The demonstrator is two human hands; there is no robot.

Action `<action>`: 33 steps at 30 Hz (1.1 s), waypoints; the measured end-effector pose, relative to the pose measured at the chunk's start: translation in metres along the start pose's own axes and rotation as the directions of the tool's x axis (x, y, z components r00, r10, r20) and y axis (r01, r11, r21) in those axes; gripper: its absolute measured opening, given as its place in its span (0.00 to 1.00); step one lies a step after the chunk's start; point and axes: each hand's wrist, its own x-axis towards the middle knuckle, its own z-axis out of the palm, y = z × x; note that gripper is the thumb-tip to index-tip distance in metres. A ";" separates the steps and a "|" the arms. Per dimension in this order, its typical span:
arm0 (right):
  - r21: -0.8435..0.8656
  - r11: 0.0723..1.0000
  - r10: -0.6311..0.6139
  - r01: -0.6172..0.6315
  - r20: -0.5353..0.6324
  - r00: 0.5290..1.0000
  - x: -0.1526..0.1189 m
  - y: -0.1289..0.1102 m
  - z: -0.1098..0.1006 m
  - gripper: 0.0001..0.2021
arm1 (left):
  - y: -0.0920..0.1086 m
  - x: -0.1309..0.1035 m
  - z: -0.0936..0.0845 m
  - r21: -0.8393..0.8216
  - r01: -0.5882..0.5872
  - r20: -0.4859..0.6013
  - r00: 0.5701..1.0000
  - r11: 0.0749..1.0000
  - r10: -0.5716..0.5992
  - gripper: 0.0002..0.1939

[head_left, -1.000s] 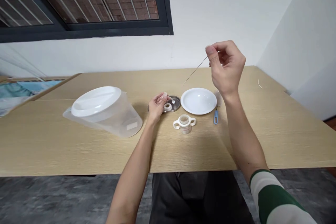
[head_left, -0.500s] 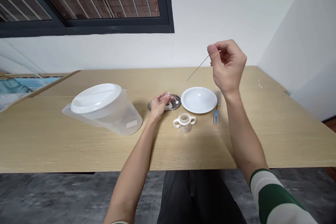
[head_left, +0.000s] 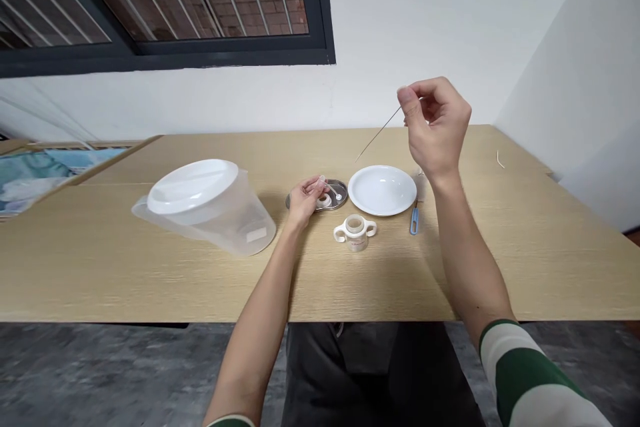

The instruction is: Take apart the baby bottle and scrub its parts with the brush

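My right hand [head_left: 440, 127] is raised above the table, thumb and fingers pinched on a thin dark wire [head_left: 379, 133] that slants down to the left. My left hand [head_left: 306, 199] is closed over an oval metal tray [head_left: 343, 187], pinching a small translucent silicone piece [head_left: 321, 181]. Beside those fingertips a thin tube with a white rounded end [head_left: 339, 197] lies over the tray. A white ring [head_left: 325, 201] rests in the tray, partly covered by the hand. Nearer me stands a small clear baby cup [head_left: 357, 240] with a white two-handled collar [head_left: 371, 228].
A translucent pitcher [head_left: 225, 220] with a white lid lies tilted on the left. Right of the tray is a white plate [head_left: 383, 190], with a blue-handled brush [head_left: 414, 220] beside it. A short bent white piece [head_left: 500, 160] lies far right. A wall and window are behind.
The whole view has shifted slightly, moving the table things a little to the right. Both hands keep their holds, and the wire stays at nearly the same slant.
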 end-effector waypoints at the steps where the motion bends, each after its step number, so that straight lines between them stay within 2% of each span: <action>1: -0.001 1.000 0.000 0.000 0.003 1.000 0.000 0.000 0.000 0.19 | -0.001 0.002 -0.002 0.030 -0.016 -0.014 1.000 0.999 0.017 0.28; 4: -0.001 1.000 0.011 -0.011 0.001 1.000 0.000 0.002 -0.001 0.18 | -0.004 0.005 -0.007 0.191 -0.100 -0.045 0.993 0.976 0.111 0.28; 7: 0.001 1.000 0.023 -0.023 -0.002 1.000 0.000 0.004 -0.001 0.19 | -0.002 0.006 -0.012 0.415 -0.148 -0.046 0.982 0.898 0.183 0.25; 12: -0.013 0.999 0.045 -0.046 -0.012 0.999 0.001 0.009 -0.004 0.20 | 0.003 0.003 -0.015 0.644 -0.115 -0.088 0.971 0.756 0.223 0.25; 17: -0.037 0.997 0.064 -0.064 -0.007 0.998 0.002 0.014 -0.008 0.20 | 0.004 -0.003 -0.014 0.827 -0.107 -0.033 0.971 0.552 0.238 0.25; 22: -0.055 0.997 0.056 -0.057 -0.018 0.998 0.003 0.016 -0.009 0.19 | 0.004 -0.008 -0.013 0.928 -0.124 0.048 0.975 0.352 0.218 0.23; 26: -0.059 0.997 0.054 -0.055 -0.029 0.998 0.003 0.015 -0.010 0.18 | 0.002 -0.008 -0.016 0.961 -0.140 0.091 0.975 0.238 0.202 0.23; 29: -0.058 0.998 0.023 -0.025 -0.036 0.999 0.004 0.014 -0.010 0.19 | 0.000 -0.007 -0.017 0.973 -0.135 0.093 0.971 0.185 0.221 0.23; 33: -0.025 1.000 0.014 -0.015 -0.035 0.999 0.004 0.012 -0.007 0.18 | -0.003 -0.006 -0.018 0.976 -0.134 0.096 0.972 0.172 0.212 0.24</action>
